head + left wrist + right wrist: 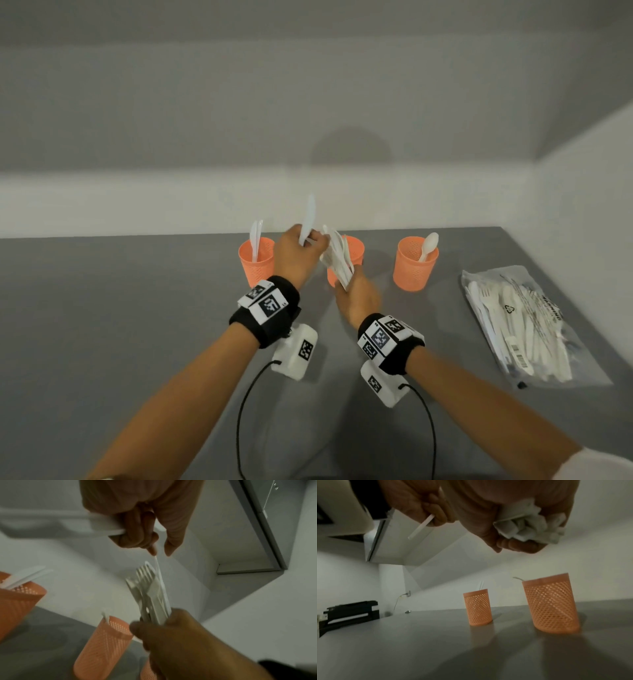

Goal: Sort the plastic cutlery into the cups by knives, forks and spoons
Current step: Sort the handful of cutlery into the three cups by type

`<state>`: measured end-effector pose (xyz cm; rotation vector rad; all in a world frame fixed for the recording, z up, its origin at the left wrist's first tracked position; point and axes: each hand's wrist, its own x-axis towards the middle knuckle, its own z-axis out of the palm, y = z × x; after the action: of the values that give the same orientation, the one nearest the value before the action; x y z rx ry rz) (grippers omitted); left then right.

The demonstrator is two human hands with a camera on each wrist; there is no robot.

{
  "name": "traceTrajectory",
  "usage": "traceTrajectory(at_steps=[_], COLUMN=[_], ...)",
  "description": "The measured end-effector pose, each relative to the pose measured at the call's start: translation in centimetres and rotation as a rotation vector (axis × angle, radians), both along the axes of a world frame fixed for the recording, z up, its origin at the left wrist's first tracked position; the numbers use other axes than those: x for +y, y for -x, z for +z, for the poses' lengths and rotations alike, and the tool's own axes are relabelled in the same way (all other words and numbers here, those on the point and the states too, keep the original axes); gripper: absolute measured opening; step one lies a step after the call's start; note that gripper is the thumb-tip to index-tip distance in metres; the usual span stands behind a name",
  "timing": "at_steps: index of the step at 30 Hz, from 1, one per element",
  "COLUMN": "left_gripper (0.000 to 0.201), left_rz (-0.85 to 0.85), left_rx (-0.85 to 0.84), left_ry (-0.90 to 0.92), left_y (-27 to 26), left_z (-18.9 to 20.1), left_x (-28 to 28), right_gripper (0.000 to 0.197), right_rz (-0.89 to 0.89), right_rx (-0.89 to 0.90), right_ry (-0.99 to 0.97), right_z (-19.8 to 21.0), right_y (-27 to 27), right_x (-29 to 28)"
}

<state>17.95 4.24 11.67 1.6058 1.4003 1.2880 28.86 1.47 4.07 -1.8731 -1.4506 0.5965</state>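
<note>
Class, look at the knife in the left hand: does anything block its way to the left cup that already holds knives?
Nothing visible does. The left hand holds the knife just right of the left cup, whose mouth is open.

Black printer (349, 613) far left – wall socket (408, 593) nearby.

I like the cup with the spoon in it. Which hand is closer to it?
Right. The right hand holds a bundle of cutlery by the middle cup, one cup away from the spoon cup. The left hand is farther, near the leftmost cup.
</note>
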Motion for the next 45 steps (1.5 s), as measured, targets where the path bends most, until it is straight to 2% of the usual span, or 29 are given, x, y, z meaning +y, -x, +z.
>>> traceTrajectory(at_steps=[4, 9, 12, 17, 21, 24, 26, 28, 31, 33, 35, 39, 41, 43, 45], left_gripper=[0.017, 0.015, 0.016, 0.016, 0.016, 0.024, 0.027, 0.028, 0.032, 0.031, 0.024, 0.011, 0.011, 0.022, 0.022], left_rz=[0.048, 0.102, 0.127, 0.151, 0.091, 0.075, 0.113, 0.171, 0.17, 0.139, 0.076, -0.077, -0.141, -0.171, -0.18], left_rx=[-0.012, 0.119, 0.075, -0.09, -0.009, 0.032, -0.042, -0.202, -0.477, -0.457, -0.399, -0.369, -0.366, -0.367, -0.37], left_ry=[0.004, 0.004, -0.01, -0.027, -0.022, -0.059, -0.111, -0.124, -0.027, 0.077, 0.203, 0.371, 0.391, 0.392, 0.389], left_y=[-1.2, -2.2, -2.4, -2.8, -3.6, -3.2, -2.2, -0.9, 1.4, 2.5, 3.1, 3.2, 3.0, 2.8, 2.7], left_z=[-1.2, -0.7, -0.4, -1.6, -2.4, -1.8, -0.1, 1.7, 3.0, 2.4, 1.2, -1.0, -1.3, -1.2, -1.0], left_x=[-0.2, -0.1, -0.1, -0.8, -2.0, -1.7, -1.3, -0.4, 0.9, 1.4, 1.3, 0.7, 0.3, 0.1, 0.2], right_gripper=[0.036, 0.033, 0.038, 0.041, 0.042, 0.031, 0.006, 0.016, 0.017, 0.022, 0.022, 0.006, 0.018, 0.039, 0.037], right_rz=[0.022, 0.03, 0.039, 0.045, 0.055, 0.105, 0.167, 0.207, 0.219, 0.259, 0.351, 0.507, 0.572, 0.631, 0.648], right_rx=[-0.079, -0.066, -0.049, -0.011, 0.052, 0.194, 0.369, 0.635, 1.013, 1.16, 1.221, 1.305, 1.348, 1.364, 1.321], right_ry=[-0.034, -0.04, -0.047, -0.067, -0.063, -0.08, -0.051, 0.063, 0.244, 0.36, 0.44, 0.505, 0.536, 0.569, 0.588], right_z=[0.8, 0.8, 0.8, 0.7, 0.5, 0.6, 0.5, -0.1, -0.4, -0.1, 0.5, 1.7, 1.9, 1.9, 2.0], right_y=[0.3, 0.6, 0.2, -0.1, 0.0, -0.2, -0.5, -1.0, -1.7, -2.1, -2.4, -2.3, -2.3, -2.3, -2.2], right_x=[-0.1, -0.2, -0.4, -0.5, -0.5, -0.3, -0.2, -0.4, -0.6, -0.4, -0.4, -0.7, -0.8, -0.8, -0.8])
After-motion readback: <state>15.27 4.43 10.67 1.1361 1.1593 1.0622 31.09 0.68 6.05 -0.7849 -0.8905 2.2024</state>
